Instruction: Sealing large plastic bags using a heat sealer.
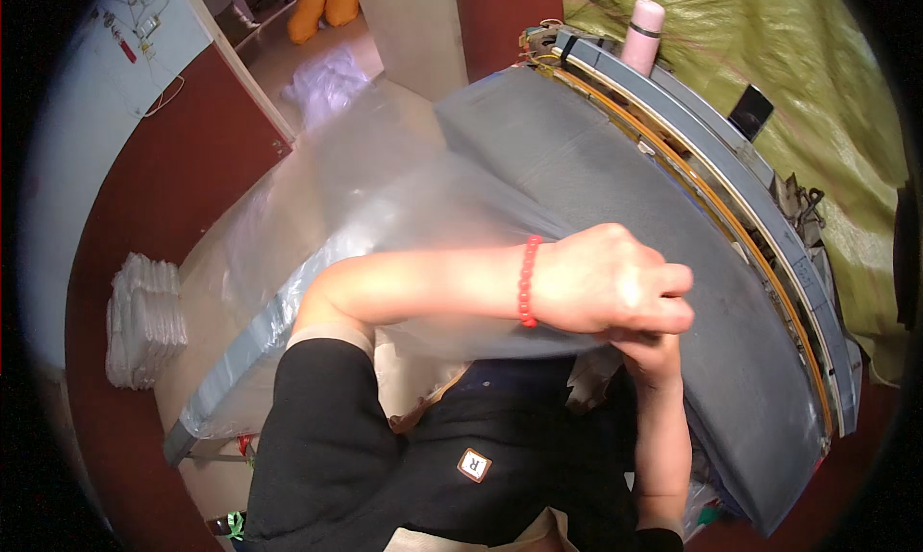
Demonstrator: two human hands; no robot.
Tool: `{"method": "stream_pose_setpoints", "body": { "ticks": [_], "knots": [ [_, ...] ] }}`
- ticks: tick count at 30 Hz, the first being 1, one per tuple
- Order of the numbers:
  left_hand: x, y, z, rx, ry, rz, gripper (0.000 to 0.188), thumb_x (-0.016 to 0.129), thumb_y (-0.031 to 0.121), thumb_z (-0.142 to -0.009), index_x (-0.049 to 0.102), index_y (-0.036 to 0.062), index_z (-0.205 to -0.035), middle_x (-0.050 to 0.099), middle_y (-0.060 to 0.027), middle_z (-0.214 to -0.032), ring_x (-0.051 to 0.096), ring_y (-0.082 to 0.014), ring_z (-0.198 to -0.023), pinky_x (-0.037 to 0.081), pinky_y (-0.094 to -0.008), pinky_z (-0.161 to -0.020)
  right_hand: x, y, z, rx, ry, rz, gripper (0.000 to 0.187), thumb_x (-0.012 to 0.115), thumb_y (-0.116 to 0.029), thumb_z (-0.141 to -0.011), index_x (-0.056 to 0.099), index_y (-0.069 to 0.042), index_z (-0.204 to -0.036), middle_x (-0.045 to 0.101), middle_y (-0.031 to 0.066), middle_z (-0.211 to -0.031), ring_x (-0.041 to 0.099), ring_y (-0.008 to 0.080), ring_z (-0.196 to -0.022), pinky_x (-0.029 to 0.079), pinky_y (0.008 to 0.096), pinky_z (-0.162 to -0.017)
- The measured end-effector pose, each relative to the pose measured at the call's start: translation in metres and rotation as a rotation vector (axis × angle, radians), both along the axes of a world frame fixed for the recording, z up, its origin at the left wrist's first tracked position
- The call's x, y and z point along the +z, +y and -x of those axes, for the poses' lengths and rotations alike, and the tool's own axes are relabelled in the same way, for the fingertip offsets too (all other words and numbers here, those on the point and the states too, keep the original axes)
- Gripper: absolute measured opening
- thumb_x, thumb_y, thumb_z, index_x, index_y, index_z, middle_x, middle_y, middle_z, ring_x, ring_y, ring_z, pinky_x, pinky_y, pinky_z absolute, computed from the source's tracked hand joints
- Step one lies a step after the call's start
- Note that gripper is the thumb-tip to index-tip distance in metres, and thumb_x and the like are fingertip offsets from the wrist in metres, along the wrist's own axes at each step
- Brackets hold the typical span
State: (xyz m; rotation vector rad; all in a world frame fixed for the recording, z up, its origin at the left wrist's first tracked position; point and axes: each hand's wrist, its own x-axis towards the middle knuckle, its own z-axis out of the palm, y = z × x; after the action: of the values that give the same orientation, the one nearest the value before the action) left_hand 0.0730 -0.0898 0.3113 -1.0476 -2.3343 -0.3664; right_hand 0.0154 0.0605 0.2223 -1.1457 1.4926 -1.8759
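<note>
A wide sheet of clear plastic film (385, 182) stretches from the left across the grey table, partly blurred, and gathers toward my hands. My left arm, with a red bead bracelet at the wrist, reaches across my body to the right. My left hand (615, 281) is closed in a fist at the film's gathered end. Just below it, and partly hidden by it, my right hand (652, 352) is closed too, with film running to it. The fingertips of both hands are hidden.
The grey tabletop (548, 158) curves along the right, edged by a long rail (711, 182) with an orange strip. A pink bottle (642, 35) and a dark phone (750, 112) rest by the rail. Folded white plastic bags (144, 321) are stacked at left.
</note>
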Motion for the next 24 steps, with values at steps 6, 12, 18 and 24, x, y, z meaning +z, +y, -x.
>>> {"method": "stream_pose_setpoints", "body": {
  "ticks": [6, 12, 18, 24],
  "knots": [
    [0.015, 0.018, 0.025, -0.093, 0.106, -0.349, 0.017, 0.06, 0.016, -0.069, 0.045, 0.0091, -0.072, 0.045, -0.0051, -0.061, 0.05, -0.0212, -0.05, 0.036, -0.0298, -0.038, -0.015, 0.145, 0.016, 0.095, 0.229, -0.38, 0.017, 0.07, -0.013, -0.06, 0.06, -0.002, -0.068, 0.056, 0.0013, -0.055, 0.053, 0.0099, -0.05, 0.042, 0.0253, -0.048],
    [-0.07, 0.014, 0.036, -0.231, -0.867, 0.04, 0.019, 0.06, 0.022, -0.072, 0.049, 0.0073, -0.074, 0.052, -0.0087, -0.058, 0.053, -0.0298, -0.059, 0.038, -0.0403, -0.053, 0.005, 0.456, 0.007, -1.154, 0.563, -0.999, 0.004, 0.054, 0.0, -0.072, 0.055, 0.001, -0.075, 0.055, 0.0045, -0.069, 0.049, 0.0124, -0.067, 0.041, 0.0262, -0.064],
    [-0.152, -0.107, 0.036, 0.097, -1.042, 0.08, 0.003, 0.054, 0.003, -0.071, 0.05, 0.0037, -0.07, 0.05, -0.0044, -0.059, 0.048, -0.0123, -0.057, 0.04, -0.0273, -0.053, -0.013, 0.719, -0.084, -1.915, 0.202, -0.666, 0.027, 0.049, -0.021, -0.085, 0.056, -0.001, -0.101, 0.057, 0.0054, -0.096, 0.05, 0.0139, -0.087, 0.04, 0.0266, -0.078],
    [-0.019, -0.227, 0.089, 0.924, -0.106, 0.279, 0.013, 0.048, 0.002, -0.071, 0.058, 0.0081, -0.077, 0.057, -0.0107, -0.081, 0.054, -0.0253, -0.08, 0.045, -0.0341, -0.068, -0.027, 0.605, -0.024, -1.489, 0.33, -0.859, 0.014, 0.047, -0.005, -0.078, 0.056, 0.0, -0.088, 0.056, 0.0025, -0.084, 0.05, 0.0126, -0.079, 0.04, 0.0238, -0.072]
  ]
}}
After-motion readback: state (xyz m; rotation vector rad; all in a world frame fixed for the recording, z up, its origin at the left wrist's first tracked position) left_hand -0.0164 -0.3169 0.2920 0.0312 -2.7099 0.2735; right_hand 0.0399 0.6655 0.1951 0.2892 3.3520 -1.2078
